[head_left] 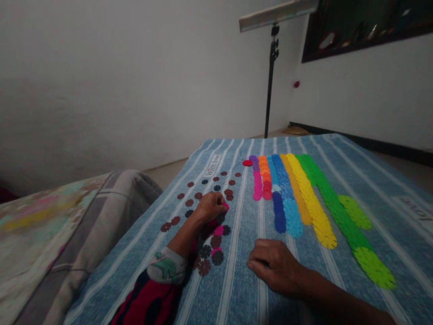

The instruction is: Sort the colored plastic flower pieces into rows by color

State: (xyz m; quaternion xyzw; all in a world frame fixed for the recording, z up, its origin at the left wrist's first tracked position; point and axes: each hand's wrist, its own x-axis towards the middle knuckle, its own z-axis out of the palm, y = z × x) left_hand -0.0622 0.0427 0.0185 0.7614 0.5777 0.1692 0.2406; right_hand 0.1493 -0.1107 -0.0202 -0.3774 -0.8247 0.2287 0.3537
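My left hand (210, 206) rests on a blue striped towel (237, 289) with its fingers pinched on a pink flower-shaped disc (225, 206). Loose dark red, black and pink discs (211, 253) lie scattered around and under that hand. My right hand (274, 266) lies knuckles up on the towel, fingers curled under; what they hold, if anything, is hidden. Beyond it run sorted rows of discs: pink and purple (257, 183), orange and red (265, 178), blue (282, 198), yellow (309, 203) and green (338, 212). A single red disc (247, 163) sits at the rows' far end.
A grey and patterned blanket (77, 234) lies bunched to the left of the towel. A black stand (270, 85) carrying a light bar rises behind the towel against the white wall. A dark-framed panel (365, 27) hangs at the upper right.
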